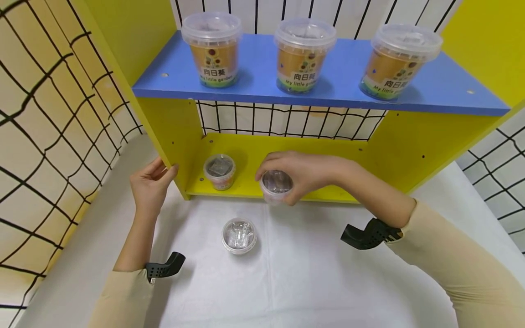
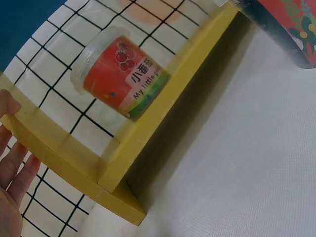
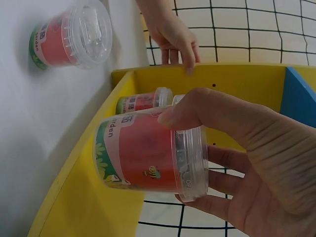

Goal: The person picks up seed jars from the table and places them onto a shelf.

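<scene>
My right hand [image 1: 301, 171] grips a clear-lidded plastic cup [image 3: 143, 153] with a red label, thumb on one side and fingers on the other. That cup is at the front edge of the yellow lower shelf [image 1: 250, 141]. To its left on this shelf stands a similar cup [image 2: 123, 74], its red label showing in the left wrist view. A third red-labelled cup [image 1: 239, 235] stands on the white cloth in front. My left hand [image 1: 152, 182] holds the front edge of the rack's yellow left side panel [image 2: 64, 160] between thumb and fingers.
Three lidded cups with orange labels, such as the middle one [image 1: 301, 59], stand in a row on the blue upper shelf [image 1: 254, 59]. Black wire grid [image 1: 53, 114] stands to the left, behind and to the right of the rack.
</scene>
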Motion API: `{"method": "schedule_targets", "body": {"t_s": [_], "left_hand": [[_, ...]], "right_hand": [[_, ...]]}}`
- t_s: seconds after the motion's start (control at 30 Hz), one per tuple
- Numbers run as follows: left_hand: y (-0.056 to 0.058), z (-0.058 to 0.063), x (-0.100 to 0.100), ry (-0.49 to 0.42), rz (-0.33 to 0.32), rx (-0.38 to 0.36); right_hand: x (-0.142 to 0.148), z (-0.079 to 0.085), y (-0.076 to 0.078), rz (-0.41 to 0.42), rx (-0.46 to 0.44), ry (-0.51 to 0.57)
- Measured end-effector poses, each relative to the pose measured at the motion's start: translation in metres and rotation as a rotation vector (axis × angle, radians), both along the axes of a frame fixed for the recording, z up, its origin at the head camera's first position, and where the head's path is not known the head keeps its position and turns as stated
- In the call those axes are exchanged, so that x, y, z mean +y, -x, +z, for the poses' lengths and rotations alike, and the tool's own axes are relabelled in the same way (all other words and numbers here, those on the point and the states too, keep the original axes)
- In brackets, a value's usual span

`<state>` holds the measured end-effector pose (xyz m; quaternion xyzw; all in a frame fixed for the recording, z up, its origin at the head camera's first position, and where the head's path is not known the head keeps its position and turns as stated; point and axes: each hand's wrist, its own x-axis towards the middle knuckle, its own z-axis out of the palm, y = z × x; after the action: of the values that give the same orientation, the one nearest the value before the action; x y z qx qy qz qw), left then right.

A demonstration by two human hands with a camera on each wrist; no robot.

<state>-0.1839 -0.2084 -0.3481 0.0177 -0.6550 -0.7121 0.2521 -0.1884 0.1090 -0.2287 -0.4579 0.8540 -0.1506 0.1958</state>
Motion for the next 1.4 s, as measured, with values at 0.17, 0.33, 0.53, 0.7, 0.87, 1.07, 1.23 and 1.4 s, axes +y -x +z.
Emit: {"method": "schedule_targets", "body": {"t_s": [0.17, 0.33, 0.53, 0.7, 0.87, 1.07, 1.23, 1.4], "left_hand": [[0.000, 0.000, -0.001, 0.009, 0.005, -0.011], [0.000, -0.001, -0.001, 0.031, 0.011, -0.007], [-0.002, -0.004, -0.002, 0.018, 0.005, -0.002], [-0.002, -0.004, -0.002, -0.002, -0.001, -0.004], [-0.001, -0.003, -0.002, 0.018, -0.003, 0.006], [-0.002, -0.002, -0.001, 0.027, 0.005, 0.015], [-0.001, -0.002, -0.001, 0.013, -0.007, 0.031], [0.000, -0.002, -0.001, 0.023, -0.010, 0.026]], "right_hand": [[0.000, 0.000, 0.002, -0.003, 0.002, -0.017], [0.000, -0.001, 0.008, 0.002, -0.003, -0.025], [-0.003, -0.006, 0.017, 0.007, -0.006, -0.040], [-0.003, -0.011, 0.023, 0.007, -0.005, -0.054], [-0.003, -0.014, 0.031, -0.010, -0.006, -0.066], [-0.005, -0.019, 0.039, 0.005, -0.015, -0.076], [-0.007, -0.024, 0.044, 0.031, -0.036, -0.047], [-0.006, -0.028, 0.048, 0.033, -0.063, -0.029]]}}
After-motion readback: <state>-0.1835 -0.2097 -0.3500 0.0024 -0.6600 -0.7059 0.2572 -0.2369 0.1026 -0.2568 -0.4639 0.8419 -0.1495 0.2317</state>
